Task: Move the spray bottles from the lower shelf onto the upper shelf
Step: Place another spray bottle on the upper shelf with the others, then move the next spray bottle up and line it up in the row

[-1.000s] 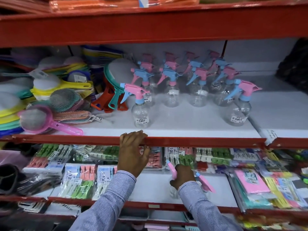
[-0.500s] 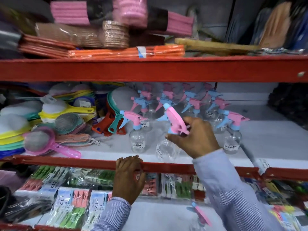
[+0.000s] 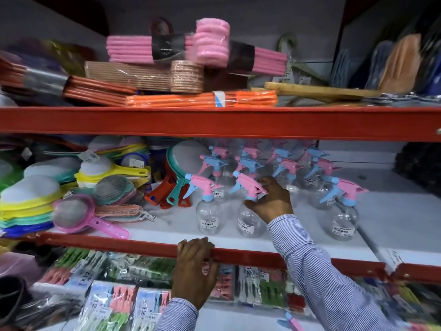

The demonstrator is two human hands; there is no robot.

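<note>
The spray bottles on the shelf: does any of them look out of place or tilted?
One spray bottle lies alone on the lower shelf below; only its head shows. The bottle under the right hand stands upright in the front row.

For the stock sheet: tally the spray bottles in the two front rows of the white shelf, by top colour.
Pink-topped spray bottles: 5
Blue-topped spray bottles: 2
Total: 7

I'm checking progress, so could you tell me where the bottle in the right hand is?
It stands at the front of the white shelf, the right hand on its pink trigger head, beside another pink-headed bottle.
</note>
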